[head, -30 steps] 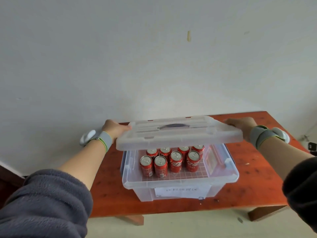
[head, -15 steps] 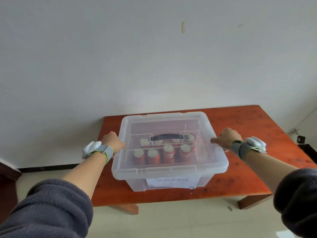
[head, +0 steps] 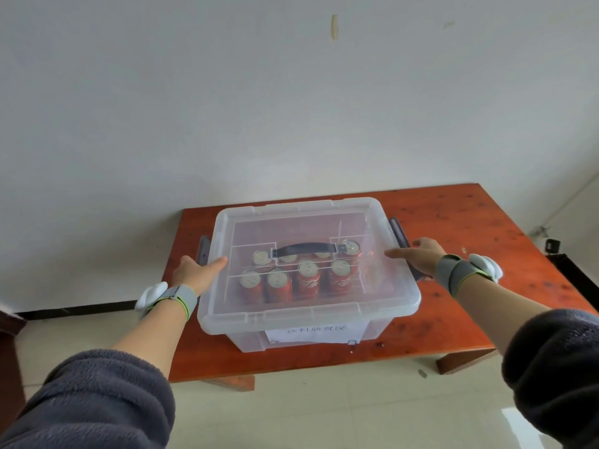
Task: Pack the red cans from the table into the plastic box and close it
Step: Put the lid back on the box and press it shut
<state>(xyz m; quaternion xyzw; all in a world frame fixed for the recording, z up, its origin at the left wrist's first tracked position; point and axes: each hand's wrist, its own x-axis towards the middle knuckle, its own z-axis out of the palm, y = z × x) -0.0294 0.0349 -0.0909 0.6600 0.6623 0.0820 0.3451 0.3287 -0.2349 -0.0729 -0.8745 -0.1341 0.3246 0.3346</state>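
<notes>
The box (head: 308,332) sits at the centre of the frame on the table (head: 460,228), with its clear lid (head: 291,222) lying flat across the rim. Through the lid the red cans (head: 308,280) show, standing upright in two rows, four in the near row and four behind, under the dark handle (head: 304,248) set in the lid's middle. A white label (head: 312,330) with writing is on the box's near wall. A dark latch (head: 203,249) stands out at the left end of the box and another latch (head: 399,233) at the right end, both flared away from the lid's edge. The left hand (head: 196,273) rests at the lid's left edge, thumb laid on top and fingers loose, clasping nothing. The right hand (head: 418,259) lies at the lid's right edge, fingers stretched flat onto it, likewise gripping nothing. Each wrist wears a grey band (head: 186,298) with a white pod, and grey fleece sleeves (head: 97,400) fill the lower corners. A pale wall (head: 291,108) takes up the upper frame.
</notes>
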